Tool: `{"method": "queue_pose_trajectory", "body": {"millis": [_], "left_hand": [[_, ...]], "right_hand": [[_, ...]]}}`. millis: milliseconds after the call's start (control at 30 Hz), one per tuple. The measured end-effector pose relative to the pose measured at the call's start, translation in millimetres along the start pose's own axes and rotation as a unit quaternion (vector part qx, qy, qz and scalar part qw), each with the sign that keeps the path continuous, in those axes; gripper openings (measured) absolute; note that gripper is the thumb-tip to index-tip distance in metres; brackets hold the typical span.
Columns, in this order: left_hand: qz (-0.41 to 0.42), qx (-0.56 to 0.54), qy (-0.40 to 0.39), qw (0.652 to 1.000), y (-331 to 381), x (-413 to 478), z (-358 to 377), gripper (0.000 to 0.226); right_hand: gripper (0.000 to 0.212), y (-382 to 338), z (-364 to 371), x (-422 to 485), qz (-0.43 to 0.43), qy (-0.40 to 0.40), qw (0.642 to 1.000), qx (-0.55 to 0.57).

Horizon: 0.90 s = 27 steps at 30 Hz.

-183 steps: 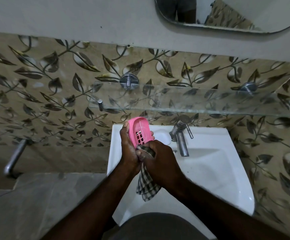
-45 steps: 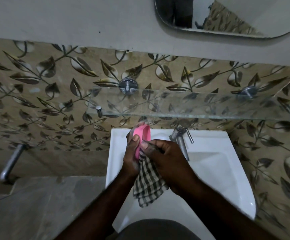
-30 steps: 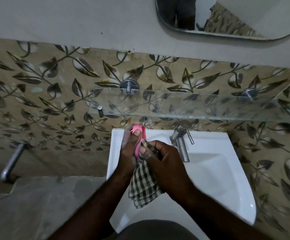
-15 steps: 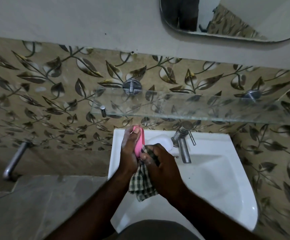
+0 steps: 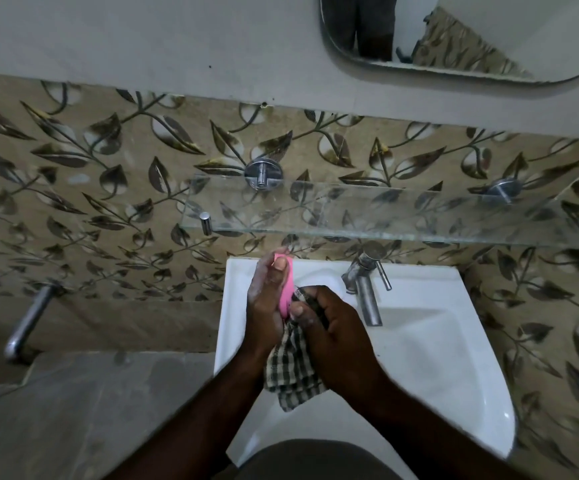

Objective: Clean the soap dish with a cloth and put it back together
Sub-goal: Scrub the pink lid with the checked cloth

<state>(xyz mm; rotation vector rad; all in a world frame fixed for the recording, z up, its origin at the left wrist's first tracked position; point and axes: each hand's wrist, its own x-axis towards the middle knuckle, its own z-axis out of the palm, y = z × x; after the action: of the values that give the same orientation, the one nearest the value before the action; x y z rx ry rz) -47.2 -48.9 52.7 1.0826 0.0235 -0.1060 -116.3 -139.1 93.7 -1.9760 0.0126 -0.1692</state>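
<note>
A pink plastic soap dish [image 5: 287, 293] is held edge-on above the white sink [image 5: 430, 341], so only its thin rim shows. My left hand [image 5: 266, 306] wraps around it from the left, thumb on its upper end. My right hand [image 5: 329, 332] presses a dark checked cloth [image 5: 291, 370] against the dish's right face; the cloth's loose end hangs below both hands. Whether the dish is one piece or two is hidden by the fingers.
A metal tap [image 5: 366, 289] stands just right of my hands. A glass shelf [image 5: 385, 213] on metal pegs juts out above the sink. A mirror [image 5: 454, 36] hangs higher up. A metal pipe [image 5: 26, 323] sticks out of the tiled wall at the left.
The dish turned from showing its slotted inside to edge-on. My right hand keeps rubbing the cloth along it, shifting slightly lower and closer to the left hand.
</note>
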Motion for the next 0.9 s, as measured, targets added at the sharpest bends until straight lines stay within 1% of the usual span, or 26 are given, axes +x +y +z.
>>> {"method": "queue_pose_trajectory", "body": {"millis": [67, 133, 200, 300, 367, 400, 467, 500, 567, 600, 633, 667, 700, 733, 767, 800, 833, 900], "left_hand": [[0.036, 0.059, 0.002, 0.998, -8, -5, -6, 0.055], [0.099, 0.141, -0.028, 0.985, -16, -9, -17, 0.065], [0.167, 0.227, -0.06, 0.958, -17, -9, -25, 0.074], [0.223, 0.269, -0.089, 0.933, -14, -6, -31, 0.09], [0.239, 0.276, -0.099, 0.926, -14, -5, -34, 0.095], [0.243, 0.273, -0.1, 0.926, -13, -4, -34, 0.093], [0.238, 0.25, -0.093, 0.934, -10, -2, -31, 0.08], [0.229, 0.235, -0.081, 0.941, -11, 0, -30, 0.074], [0.183, 0.188, -0.056, 0.963, -12, 1, -25, 0.068], [0.148, 0.151, -0.046, 0.976, -11, -1, -22, 0.065], [0.1, 0.1, -0.036, 0.989, -8, -3, -17, 0.061], [0.033, 0.038, -0.019, 0.999, -4, -6, -11, 0.057], [-0.062, -0.032, -0.006, 0.998, 1, -7, -6, 0.054], [-0.162, -0.094, 0.003, 0.982, 5, -8, -1, 0.05], [-0.239, -0.135, 0.013, 0.961, 8, -7, 2, 0.047], [-0.281, -0.157, 0.024, 0.947, 6, -5, 2, 0.047], [-0.296, -0.162, 0.042, 0.941, 5, -3, 1, 0.05], [-0.285, -0.16, 0.053, 0.944, 7, -3, 2, 0.049]], "right_hand": [[0.018, -3, -4, 4, 0.061, -0.022, 0.997, 0.036], [0.018, -9, -7, 9, 0.12, -0.045, 0.985, 0.112], [0.021, -15, -12, 14, 0.161, -0.068, 0.966, 0.189], [0.024, -22, -18, 22, 0.205, -0.105, 0.93, 0.285], [0.022, -21, -18, 24, 0.217, -0.112, 0.919, 0.311], [0.021, -21, -17, 24, 0.21, -0.11, 0.919, 0.314], [0.02, -17, -13, 23, 0.167, -0.097, 0.94, 0.281], [0.019, -15, -10, 20, 0.14, -0.086, 0.957, 0.239], [0.017, -12, -4, 13, 0.078, -0.06, 0.987, 0.129], [0.018, -9, -1, 9, 0.046, -0.046, 0.995, 0.077], [0.018, -5, 2, 5, 0.014, -0.031, 0.999, 0.033], [0.018, 2, 5, 2, -0.013, -0.018, 1.0, -0.001], [0.019, 10, 7, 0, -0.035, -0.012, 0.999, -0.032], [0.022, 19, 7, 0, -0.052, -0.011, 0.996, -0.066], [0.024, 27, 8, 0, -0.063, -0.012, 0.993, -0.1], [0.026, 33, 8, 0, -0.068, -0.015, 0.99, -0.124], [0.026, 37, 9, 0, -0.067, -0.017, 0.989, -0.134], [0.024, 33, 11, 4, -0.048, -0.002, 0.991, -0.124]]}}
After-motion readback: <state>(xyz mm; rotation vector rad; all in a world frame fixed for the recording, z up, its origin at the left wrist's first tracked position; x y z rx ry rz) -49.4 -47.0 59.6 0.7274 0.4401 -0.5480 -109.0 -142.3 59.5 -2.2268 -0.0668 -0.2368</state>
